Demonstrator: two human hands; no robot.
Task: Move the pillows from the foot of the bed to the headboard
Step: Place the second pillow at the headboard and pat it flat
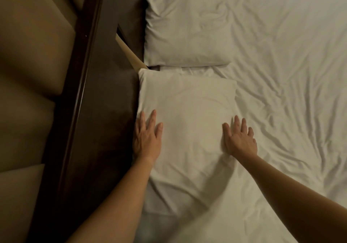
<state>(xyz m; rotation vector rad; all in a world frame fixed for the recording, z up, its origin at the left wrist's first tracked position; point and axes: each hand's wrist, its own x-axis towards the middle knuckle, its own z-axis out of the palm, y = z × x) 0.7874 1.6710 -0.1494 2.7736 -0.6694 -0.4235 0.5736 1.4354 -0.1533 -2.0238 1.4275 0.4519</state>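
Two white pillows lie side by side along the dark wooden headboard (105, 100) on the left. The near pillow (189, 115) lies flat beneath both my hands. My left hand (147, 137) rests flat on its headboard-side edge, fingers spread. On the pillow's opposite edge, next to the sheet, my right hand (239, 139) lies flat with its fingers apart. Neither hand grips anything. The far pillow (187, 28) lies beyond the near one, almost touching it, with no hand on it.
A wrinkled white sheet (291, 102) covers the mattress to the right of the pillows. Tan padded wall panels (32, 73) rise behind the headboard at the left. A narrow beige strip (129, 53) shows in the gap between headboard and far pillow.
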